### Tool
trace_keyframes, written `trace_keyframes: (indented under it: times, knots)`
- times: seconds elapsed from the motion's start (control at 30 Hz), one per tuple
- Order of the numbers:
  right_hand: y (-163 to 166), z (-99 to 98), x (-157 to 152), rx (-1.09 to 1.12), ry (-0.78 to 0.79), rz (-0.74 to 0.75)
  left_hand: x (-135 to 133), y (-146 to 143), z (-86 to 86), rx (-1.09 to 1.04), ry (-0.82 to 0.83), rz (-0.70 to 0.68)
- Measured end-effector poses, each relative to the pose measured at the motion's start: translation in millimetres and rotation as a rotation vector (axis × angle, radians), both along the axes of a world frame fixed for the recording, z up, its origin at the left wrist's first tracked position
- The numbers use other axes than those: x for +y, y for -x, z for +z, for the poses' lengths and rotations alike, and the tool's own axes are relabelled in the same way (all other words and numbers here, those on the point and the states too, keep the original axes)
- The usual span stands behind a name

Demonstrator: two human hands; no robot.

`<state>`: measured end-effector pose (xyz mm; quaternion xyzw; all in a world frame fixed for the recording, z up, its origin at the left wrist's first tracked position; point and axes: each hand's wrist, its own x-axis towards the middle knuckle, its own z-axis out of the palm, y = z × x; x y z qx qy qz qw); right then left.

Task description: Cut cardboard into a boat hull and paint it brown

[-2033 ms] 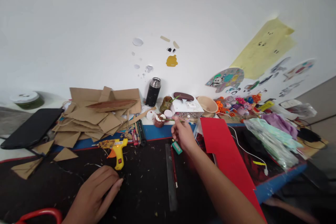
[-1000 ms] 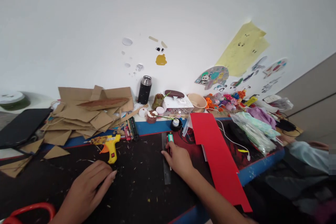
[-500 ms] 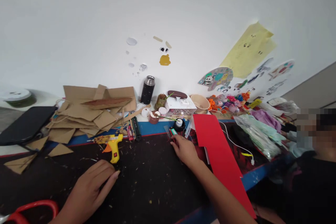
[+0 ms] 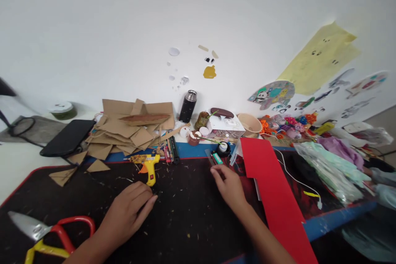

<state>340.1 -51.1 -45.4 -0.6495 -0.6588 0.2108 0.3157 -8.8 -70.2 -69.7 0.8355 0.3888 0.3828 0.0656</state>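
Note:
My left hand [image 4: 128,210] rests palm down on the dark mat [image 4: 182,222], its fingers loosely bent and the thumb apart, with nothing seen in it. Just beyond its fingertips lies a yellow hot glue gun [image 4: 150,171]. Large scissors [image 4: 63,235] with red and yellow handles lie left of that wrist. My right hand [image 4: 230,187] is low over the mat, thumb and forefinger apart. Right in front of its fingers is a small green-and-white block [image 4: 217,158], perhaps an eraser; whether they touch it I cannot tell. A long red card sheet [image 4: 278,189] extends beside my right forearm.
Cardboard scraps [image 4: 123,132] are piled at the back left beside a black tablet-like slab [image 4: 68,138]. A black flask [image 4: 188,107], a white-capped jar [image 4: 223,147], a white box [image 4: 227,123] and a beige bowl [image 4: 249,123] line the wall. A white cable [image 4: 295,179] and plastic bags [image 4: 328,169] lie right.
The view has swung left, so everything sits further right and the scissors show more fully. My right fingers have drawn back slightly from the green-and-white block. The left hand stays near the glue gun.

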Motion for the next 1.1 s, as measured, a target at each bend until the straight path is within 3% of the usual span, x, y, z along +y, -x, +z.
trace_keyframes:
  times: [0.2,0.3,0.43,0.63,0.9,1.1]
  knots:
    - [68.9,-4.8,-7.0,0.028,0.066,0.222,6.2,4.1,-21.6,0.167,-0.017,0.282]
    - [99.3,-9.4,-8.4,0.001,0.11,0.291,8.4,0.7,-25.7,0.302,0.028,0.264]
    - [128.3,-12.8,-9.3,-0.02,0.105,0.381,11.9,-3.0,-23.6,0.3,0.112,0.21]
    - [135.9,-19.1,-7.3,0.097,0.13,0.286,12.2,-2.4,-22.8,0.147,0.168,0.253]
    - [137.4,-26.2,-5.9,0.546,0.276,0.301,3.1,-2.7,-9.2,0.048,0.071,0.254]
    - [150.1,-26.1,-6.9,0.852,0.408,0.342,-14.5,-13.5,0.0,0.181,0.0,0.096]
